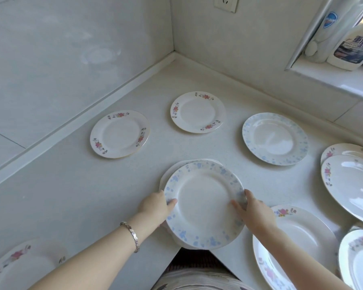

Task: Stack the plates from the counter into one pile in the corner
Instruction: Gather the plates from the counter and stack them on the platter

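A blue-flowered plate [204, 203] is held over the counter's front edge, with at least one more plate showing under it at its upper left. My left hand [156, 207] grips its left rim, thumb on top. My right hand [253, 213] grips its right rim the same way. Farther back on the white counter [76, 185] lie two small pink-flowered plates [120, 133] [198, 111] and another blue-flowered plate [275, 139]. The corner [174, 53] where the two walls meet is behind them.
Larger pink-flowered plates lie at the right [350, 183], at the lower right [296, 243] [358, 260] and at the lower left [23, 262]. A cleaner bottle [352, 40] stands on the window sill at the upper right. A wall socket [225, 3] is above the corner.
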